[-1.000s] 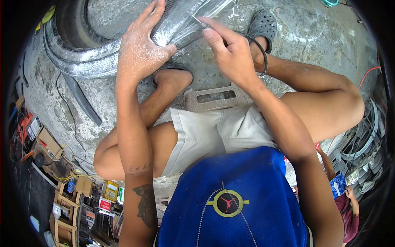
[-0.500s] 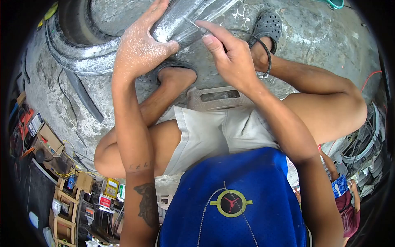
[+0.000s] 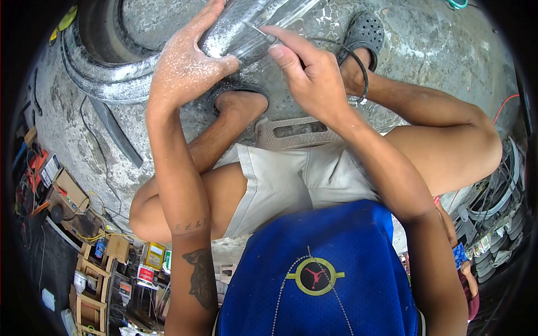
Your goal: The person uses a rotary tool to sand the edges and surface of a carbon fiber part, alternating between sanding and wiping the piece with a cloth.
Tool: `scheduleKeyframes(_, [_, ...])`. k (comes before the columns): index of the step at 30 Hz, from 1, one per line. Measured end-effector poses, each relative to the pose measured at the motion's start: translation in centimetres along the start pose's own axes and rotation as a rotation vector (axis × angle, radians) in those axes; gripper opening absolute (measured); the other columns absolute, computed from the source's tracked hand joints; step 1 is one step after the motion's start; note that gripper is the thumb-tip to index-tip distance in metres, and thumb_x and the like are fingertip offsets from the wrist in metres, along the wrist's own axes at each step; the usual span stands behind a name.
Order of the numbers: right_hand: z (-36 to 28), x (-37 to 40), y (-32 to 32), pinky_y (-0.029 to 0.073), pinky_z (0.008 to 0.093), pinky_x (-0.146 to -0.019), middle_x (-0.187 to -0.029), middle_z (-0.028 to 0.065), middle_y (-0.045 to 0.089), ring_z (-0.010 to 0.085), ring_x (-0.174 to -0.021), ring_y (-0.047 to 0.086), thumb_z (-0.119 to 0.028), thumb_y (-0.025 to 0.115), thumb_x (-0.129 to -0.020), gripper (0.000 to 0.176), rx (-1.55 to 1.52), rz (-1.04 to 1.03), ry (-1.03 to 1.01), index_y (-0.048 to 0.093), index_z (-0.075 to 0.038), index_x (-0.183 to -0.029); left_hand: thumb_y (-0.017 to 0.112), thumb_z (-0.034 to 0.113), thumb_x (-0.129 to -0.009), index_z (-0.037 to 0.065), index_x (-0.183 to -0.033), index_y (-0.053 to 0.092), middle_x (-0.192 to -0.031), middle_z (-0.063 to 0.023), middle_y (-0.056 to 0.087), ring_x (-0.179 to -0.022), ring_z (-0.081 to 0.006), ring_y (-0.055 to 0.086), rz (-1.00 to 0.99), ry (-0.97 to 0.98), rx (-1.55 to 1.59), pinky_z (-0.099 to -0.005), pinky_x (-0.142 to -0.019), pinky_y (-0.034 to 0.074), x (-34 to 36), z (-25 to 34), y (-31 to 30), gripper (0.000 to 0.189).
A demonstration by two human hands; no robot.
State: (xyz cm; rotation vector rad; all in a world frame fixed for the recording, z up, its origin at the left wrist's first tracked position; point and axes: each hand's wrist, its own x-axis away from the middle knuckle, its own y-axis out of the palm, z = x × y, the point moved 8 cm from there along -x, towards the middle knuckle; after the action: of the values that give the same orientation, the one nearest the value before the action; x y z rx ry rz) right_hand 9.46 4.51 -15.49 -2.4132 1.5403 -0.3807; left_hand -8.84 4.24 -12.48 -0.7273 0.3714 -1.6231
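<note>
A dark, tire-like ring [image 3: 120, 88] dusted with white powder lies at the top left, its near side running up past the top edge. My left hand [image 3: 188, 64], speckled with the same powder, rests across it with thumb and fingers spread apart. Closed in a pinch, my right hand [image 3: 314, 78] holds a slim rotary tool handpiece [image 3: 271, 39]. Its thin metal bit points up-left to the ring's surface, near some raised marks. A dark cord runs from behind this hand toward my right ankle. The tips of my left fingers are cut off by the top edge.
A low beige plastic stool [image 3: 291, 133] is beneath me. My feet in dark clogs [image 3: 364, 36] flank the work on the concrete floor. Boxes and cans [image 3: 147, 273] crowd a wooden rack [image 3: 89, 280] at lower left. Another person [image 3: 468, 274] is at lower right, near stacked material.
Both hands have shifted slightly left, with the tool bit still at the ring. The other person at lower right has moved partly behind my arm.
</note>
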Motion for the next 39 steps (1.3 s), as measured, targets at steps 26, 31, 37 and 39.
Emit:
scheduleKeyframes(26, [-0.5, -0.5, -0.6, 0.056, 0.0429, -0.075, -0.098, 0.0201, 0.074, 0.0377, -0.086, 0.072, -0.032, 0.065, -0.100, 0.034, 0.124, -0.044, -0.021, 0.070, -0.015, -0.129, 0.077, 0.010, -0.061, -0.006, -0.149, 0.048, -0.152, -0.0275, 0.050, -0.147, -0.0349, 0.045, 0.006, -0.005, -0.026, -0.0359, -0.121, 0.033, 0.2, -0.2, 0.0, 0.094])
scheduleKeyframes(31, [-0.7, -1.1, -0.8, 0.056, 0.0426, -0.077, -0.100, 0.0195, 0.075, 0.0371, -0.086, 0.072, -0.031, 0.065, -0.100, 0.033, 0.115, -0.016, -0.095, 0.070, -0.016, -0.129, 0.077, 0.010, -0.061, -0.004, -0.149, 0.048, -0.153, -0.0264, 0.050, -0.146, -0.0353, 0.045, 0.052, 0.112, -0.063, -0.0365, -0.121, 0.034, 0.1, -0.5, 0.1, 0.094])
scheduleKeyframes(37, [-0.2, -0.7, -1.0, 0.056, 0.0423, -0.079, -0.101, 0.0184, 0.075, 0.0355, -0.086, 0.072, -0.028, 0.064, -0.100, 0.032, 0.039, -0.048, 0.038, 0.071, -0.017, -0.130, 0.078, 0.010, -0.060, -0.004, -0.149, 0.049, -0.152, -0.0261, 0.051, -0.145, -0.0353, 0.046, 0.025, 0.078, -0.068, -0.0368, -0.120, 0.035, 0.4, 0.8, -0.1, 0.094])
scheduleKeyframes(39, [0.0, -0.7, -0.9, 0.056, 0.0422, -0.079, -0.101, 0.0182, 0.075, 0.0350, -0.086, 0.072, -0.028, 0.064, -0.100, 0.032, 0.047, -0.047, 0.029, 0.071, -0.017, -0.130, 0.078, 0.010, -0.060, -0.004, -0.149, 0.049, -0.152, -0.0264, 0.051, -0.145, -0.0354, 0.046, 0.023, 0.038, -0.059, -0.0368, -0.120, 0.035, 0.2, 0.4, 0.0, 0.094])
